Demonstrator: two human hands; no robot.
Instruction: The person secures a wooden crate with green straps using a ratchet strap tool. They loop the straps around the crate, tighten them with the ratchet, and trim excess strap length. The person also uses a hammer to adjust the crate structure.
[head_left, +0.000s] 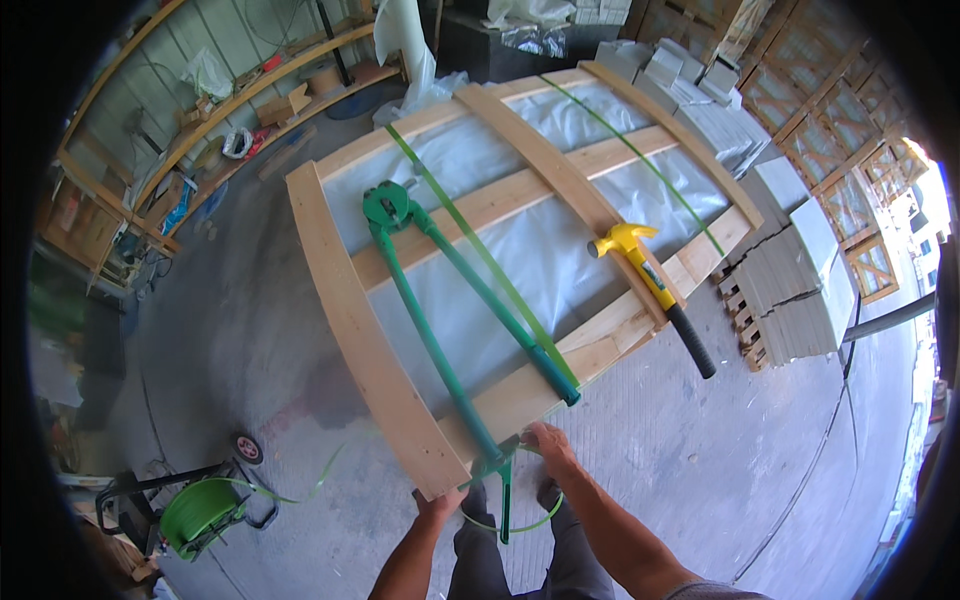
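Note:
A wooden crate frame [372, 340] over clear plastic wrap stands before me, with green straps [480, 245] across it. At its near left corner is my left hand [440, 503], its fingers largely hidden by the board. My right hand [550, 447], fingers curled, is closed at the near edge on what looks like a thin green strap. Between my hands, a green strapping tool [505, 495] with a lever hangs at the edge, and a loop of strap shows below. A long-handled green tool [388, 207] and a yellow claw hammer [650, 275] lie on top.
A strap reel [203, 515] on a wheeled cart stands at lower left, its strap trailing over the floor. Stacked pale slabs [795, 270] on a pallet [742, 320] are at the right. Cluttered shelves [235, 100] line the far left wall; wooden crates [800, 100] stand far right.

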